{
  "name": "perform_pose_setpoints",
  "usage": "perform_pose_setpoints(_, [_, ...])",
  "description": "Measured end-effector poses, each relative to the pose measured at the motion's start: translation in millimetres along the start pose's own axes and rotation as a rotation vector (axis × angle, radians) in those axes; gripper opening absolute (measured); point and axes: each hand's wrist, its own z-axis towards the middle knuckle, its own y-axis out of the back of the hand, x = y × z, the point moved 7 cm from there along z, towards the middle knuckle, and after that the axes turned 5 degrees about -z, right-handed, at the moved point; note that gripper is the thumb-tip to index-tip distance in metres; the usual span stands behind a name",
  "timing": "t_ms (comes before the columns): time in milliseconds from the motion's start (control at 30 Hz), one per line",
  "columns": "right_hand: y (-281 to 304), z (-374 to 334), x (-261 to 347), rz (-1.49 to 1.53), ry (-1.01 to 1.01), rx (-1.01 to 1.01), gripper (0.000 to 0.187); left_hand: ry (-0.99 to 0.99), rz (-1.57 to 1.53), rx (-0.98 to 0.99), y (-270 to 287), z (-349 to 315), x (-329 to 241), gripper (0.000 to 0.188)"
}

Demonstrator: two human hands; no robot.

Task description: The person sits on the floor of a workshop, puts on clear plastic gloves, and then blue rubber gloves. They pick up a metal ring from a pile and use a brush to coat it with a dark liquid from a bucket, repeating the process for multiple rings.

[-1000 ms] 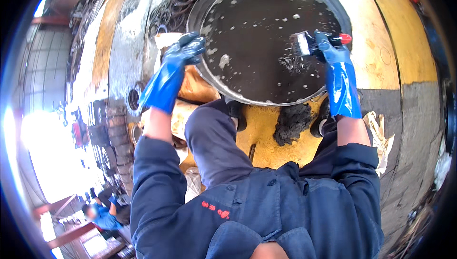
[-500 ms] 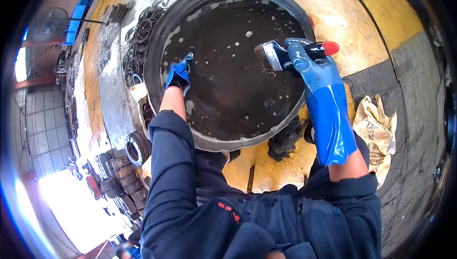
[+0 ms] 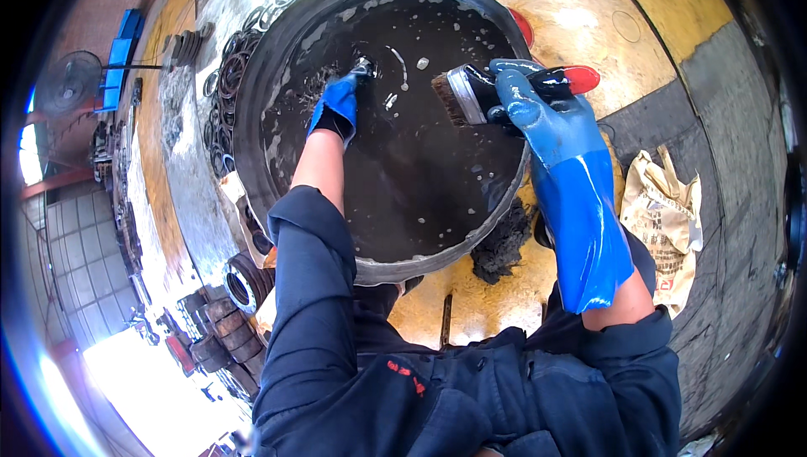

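Observation:
A wide round black tub [image 3: 251, 104] holds dark liquid [image 3: 403, 171] with pale flecks of foam on its surface. My left hand [image 3: 338, 104], in a blue glove, reaches into the left part of the tub. Its fingers are drawn together at the liquid's surface, wet and shiny; whatever they grip is hidden. Over the tub's right side, my right hand [image 3: 546, 116] wears a long blue rubber glove. It is closed round the black, red-ended handle of a wide paintbrush [image 3: 462, 97]. The bristles point left, above the liquid.
Many dark rings [image 3: 231, 70] lie beyond the tub's left side. A crumpled paper sack [image 3: 664, 221] sits at the right, and a dark clump [image 3: 502, 247] lies by the tub's near rim. A red round thing [image 3: 523, 28] shows behind the tub. A fan [image 3: 71, 83] stands far left.
My left hand has moved right and farther into the tub, stirring ripples and new splashes. The brush in my right hand has shifted slightly left. The view has moved a little.

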Motion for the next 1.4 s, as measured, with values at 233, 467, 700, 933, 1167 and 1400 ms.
perform_pose_setpoints(233, [11,-5,7,0.001,0.016,-0.017,0.027,0.163,-0.578,-0.317,12,-5,15,0.072])
perform_pose_setpoints(467, [14,-7,6,0.004,0.011,-0.024,0.027,-0.121,0.117,-0.099,7,34,-6,0.049])
perform_pose_setpoints(700, [15,-11,7,0.0,0.0,-0.02,0.027,-0.433,0.578,-0.299,37,116,-13,0.055])
perform_pose_setpoints(933, [37,-22,8,-0.004,-0.019,-0.117,0.027,0.014,-0.176,0.026,-28,73,-33,0.038])
perform_pose_setpoints(1167, [33,-21,0,0.003,-0.048,-0.069,0.027,-0.216,0.288,-0.03,-19,39,-59,0.045])
perform_pose_setpoints(1400, [31,-19,-7,-0.004,-0.05,-0.067,0.027,-0.344,1.219,-0.233,-13,23,-59,0.038])
